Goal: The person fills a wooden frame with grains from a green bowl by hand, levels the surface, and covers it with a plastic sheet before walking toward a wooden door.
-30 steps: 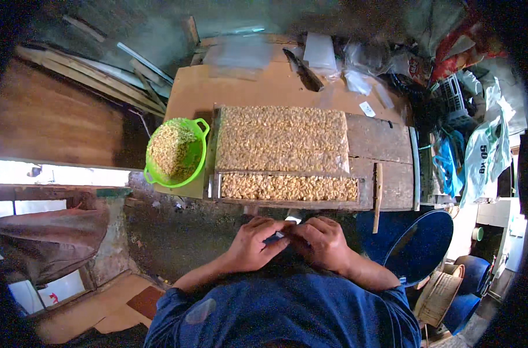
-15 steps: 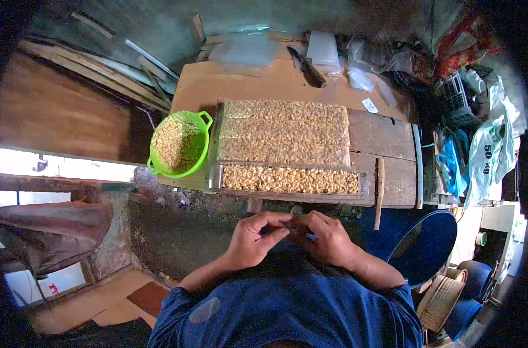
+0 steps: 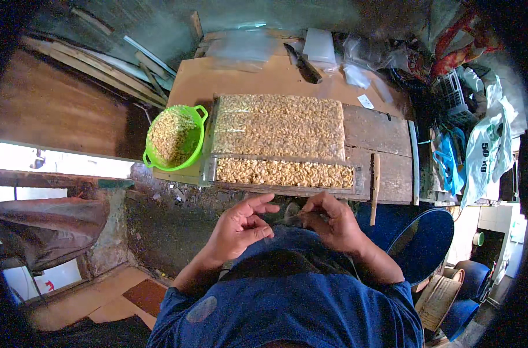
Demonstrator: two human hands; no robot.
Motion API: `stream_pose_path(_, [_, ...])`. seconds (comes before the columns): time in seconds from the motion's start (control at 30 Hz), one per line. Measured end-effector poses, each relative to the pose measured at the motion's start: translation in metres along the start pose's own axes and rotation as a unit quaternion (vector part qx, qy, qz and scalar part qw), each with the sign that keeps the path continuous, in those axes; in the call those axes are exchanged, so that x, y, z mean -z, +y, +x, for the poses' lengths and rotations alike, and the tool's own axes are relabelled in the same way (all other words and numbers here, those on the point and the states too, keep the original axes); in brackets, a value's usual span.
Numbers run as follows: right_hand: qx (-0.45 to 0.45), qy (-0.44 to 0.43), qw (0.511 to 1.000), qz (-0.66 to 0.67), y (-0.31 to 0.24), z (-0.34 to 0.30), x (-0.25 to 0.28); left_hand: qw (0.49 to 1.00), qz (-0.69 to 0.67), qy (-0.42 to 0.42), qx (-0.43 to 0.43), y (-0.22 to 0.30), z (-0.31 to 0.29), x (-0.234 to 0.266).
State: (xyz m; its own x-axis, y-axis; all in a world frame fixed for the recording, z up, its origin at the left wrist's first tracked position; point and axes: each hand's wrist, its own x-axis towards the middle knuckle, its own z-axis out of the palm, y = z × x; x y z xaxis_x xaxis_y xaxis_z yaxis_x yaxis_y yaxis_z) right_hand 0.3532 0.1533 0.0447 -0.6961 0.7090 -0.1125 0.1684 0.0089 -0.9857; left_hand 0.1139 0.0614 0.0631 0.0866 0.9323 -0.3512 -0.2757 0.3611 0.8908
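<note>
My left hand [image 3: 243,227] is raised in front of my body with its fingers apart and nothing in them. Close by on the right, my right hand [image 3: 332,225] has its fingers curled in toward the thumb; whether anything small is between them is hidden. Just beyond both hands lies a long, narrow strip of pale beans [image 3: 284,173] in a shallow frame at the table's near edge. Behind it, rows of flat, clear-wrapped bean slabs [image 3: 278,126] lie side by side. A green colander [image 3: 200,139] partly filled with loose beans [image 3: 170,136] stands to their left.
A thin wooden stick [image 3: 375,188] juts over the near edge of the wooden table [image 3: 374,130]. At the back lie a knife [image 3: 304,65] and clear plastic sheets [image 3: 320,46]. A dark blue barrel [image 3: 423,243] stands right, below hanging plastic bags [image 3: 487,142].
My hands have come apart from where their fingertips met. The left hand's fingers have spread. The whole view has shifted slightly, with the table a little higher and farther left.
</note>
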Motion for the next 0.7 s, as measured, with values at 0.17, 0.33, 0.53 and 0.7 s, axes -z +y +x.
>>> stream_pose_path(0.17, [-0.025,-0.028,0.987,0.154,-0.001,-0.006,0.007,0.992,0.05,-0.085,0.072,-0.014,0.0,0.006])
stream_pose_path(0.33, [-0.162,-0.059,0.896,0.409,-0.003,-0.007,0.011,0.977,0.078,-0.133,0.147,-0.015,-0.001,-0.002])
stream_pose_path(0.53, [-0.119,-0.126,0.936,0.308,0.005,-0.009,0.003,0.976,0.157,-0.126,0.083,-0.021,0.0,-0.008])
stream_pose_path(0.7, [-0.126,-0.212,0.964,0.098,0.002,-0.005,-0.006,0.985,0.133,-0.095,0.05,-0.018,0.002,-0.013])
